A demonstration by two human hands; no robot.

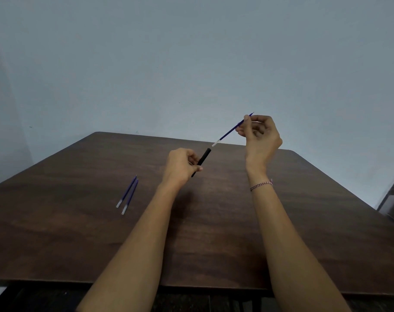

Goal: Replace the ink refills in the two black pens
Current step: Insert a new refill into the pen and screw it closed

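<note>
Left forearm (133, 248) and right forearm (297, 255) are reaching up from the near edge of my feed, the right one wearing a braided red-and-white thread bracelet (261, 185) at the wrist; from there I am turning to the work itself.

I am seeing the slim black plastic pen barrel (204, 157) tilting up and away in the left hand (182, 165), whose fingers and thumb are curling round its lower half, leaving the open mouth free and aiming at the other hand; the right hand (260, 136) is pinching the thin purple ink refill (229, 131) near its writing tip between thumb and forefinger, so the clear tail end is pointing down at the barrel mouth, just apart from it and in line with it.

I am judging that holding both aloft on one axis is letting the refill slide straight without bending; whether it is going in or coming out I cannot tell.

Further left, two more purple refills (127, 194) are lying side by side on the dark brown wooden table (79, 233), well apart from the hands; I am guessing they are being kept within reach yet out of the way; the second black pen is not showing anywhere; a plain pale grey-blue wall (191, 52) is filling the background.
</note>
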